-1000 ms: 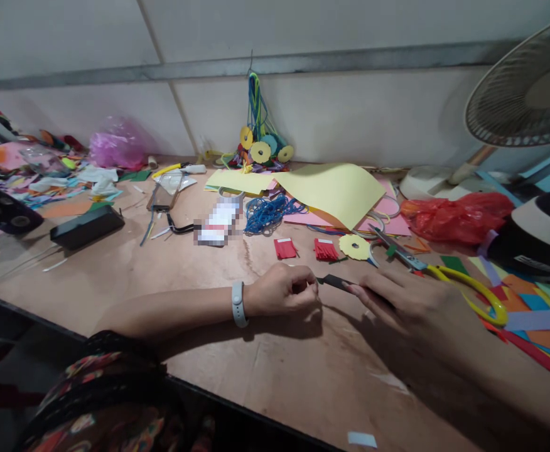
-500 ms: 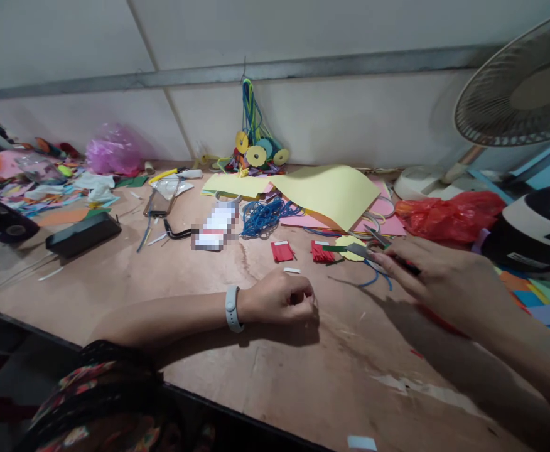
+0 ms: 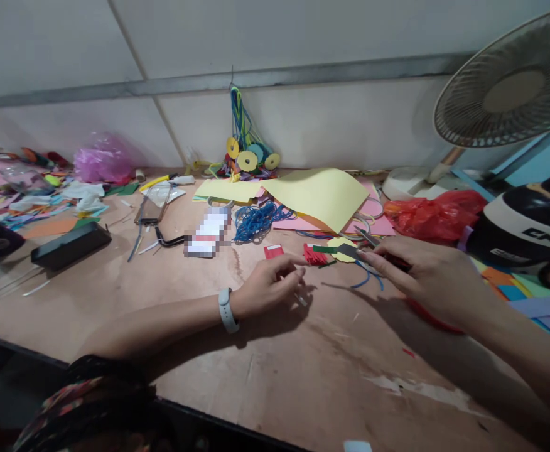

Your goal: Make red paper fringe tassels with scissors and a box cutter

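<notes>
My left hand (image 3: pixel 270 284), with a pale band on the wrist, hovers low over the table with thumb and index finger apart. Its index fingertip reaches to the edge of a red fringed paper piece (image 3: pixel 313 255). A small white scrap (image 3: pixel 301 300) shows just below the fingers; I cannot tell whether they touch it. A flat red paper piece (image 3: pixel 274 251) lies behind that hand. In my right hand (image 3: pixel 425 270) are scissors (image 3: pixel 349 250) with a red handle, blades apart and pointing left. A green paper strip (image 3: pixel 324 249) lies at the blade tip, over a yellow scalloped paper disc (image 3: pixel 338 242).
Behind the hands are a tangle of blue cord (image 3: pixel 258 221) and large yellow paper sheets (image 3: pixel 322 194). A phone (image 3: pixel 208 232) and a black box (image 3: pixel 71 245) lie left. A red plastic bag (image 3: pixel 435 213), a fan (image 3: pixel 510 88) and a dark helmet-like object (image 3: pixel 524 220) stand right.
My left hand has loosened from a closed fist, and its index finger now stretches toward the red fringed piece. My right hand still holds the scissors in about the same place. The view has shifted slightly.
</notes>
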`<state>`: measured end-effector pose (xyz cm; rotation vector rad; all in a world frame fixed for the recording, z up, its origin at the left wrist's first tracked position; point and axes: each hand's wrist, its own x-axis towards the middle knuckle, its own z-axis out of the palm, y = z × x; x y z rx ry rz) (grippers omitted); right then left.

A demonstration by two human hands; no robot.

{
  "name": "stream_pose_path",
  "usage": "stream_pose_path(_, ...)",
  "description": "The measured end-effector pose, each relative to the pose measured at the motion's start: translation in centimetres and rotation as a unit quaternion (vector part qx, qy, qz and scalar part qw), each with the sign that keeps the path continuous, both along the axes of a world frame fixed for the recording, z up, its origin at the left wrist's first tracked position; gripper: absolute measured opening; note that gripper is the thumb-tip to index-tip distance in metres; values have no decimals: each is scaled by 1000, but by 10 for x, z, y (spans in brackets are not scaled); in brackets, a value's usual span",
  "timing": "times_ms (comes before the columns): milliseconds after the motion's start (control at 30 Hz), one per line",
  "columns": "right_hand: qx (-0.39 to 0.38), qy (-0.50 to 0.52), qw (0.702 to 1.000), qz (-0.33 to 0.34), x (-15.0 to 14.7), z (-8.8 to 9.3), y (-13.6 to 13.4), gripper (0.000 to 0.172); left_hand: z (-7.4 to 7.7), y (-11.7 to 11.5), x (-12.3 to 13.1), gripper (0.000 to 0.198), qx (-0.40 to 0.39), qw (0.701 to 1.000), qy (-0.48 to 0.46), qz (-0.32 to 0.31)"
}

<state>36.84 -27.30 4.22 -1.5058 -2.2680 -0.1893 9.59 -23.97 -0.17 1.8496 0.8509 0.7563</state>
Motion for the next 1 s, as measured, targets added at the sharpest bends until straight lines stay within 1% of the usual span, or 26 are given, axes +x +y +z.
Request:
stream_pose_path(67,3,9,1000,22,-2,1,-1,35,0,3,5,32,-128,989,-78,-2)
stream_pose_path(133,12,11,999,49,-4,2,-2,34,3,4,10,31,-216,968,-127,-7)
stream_pose_path(233,21,15,997,68,-8,2,-3,33,12,3,16,25,-294,943,-154,14)
stream_pose_path(333,15,24,999,44,-13,3,-5,35,19,2,20,19,-335,927,-171,20)
stream_pose_path(433,1,22,999,23,-15,3,-6,35,21,4,23,11,-341,923,-175,31)
stream_pose_path(633,-49,51,997,29,-9,3,-1,35,19,9,22,9,-328,930,-164,36)
stream_pose_path(767,-108,62,992,7,-11,8,2,35,20,9,22,10,-304,941,-143,36)
stream_pose_path(833,-130,63,989,17,-10,11,4,36,21,8,23,12,-285,949,-126,40)
stream_pose_path(900,-133,69,989,9,-1,15,7,37,22,7,22,15,-265,957,-112,45)
stream_pose_path(1000,-107,100,988,-54,23,21,13,39,24,9,19,18,-248,963,-94,54)
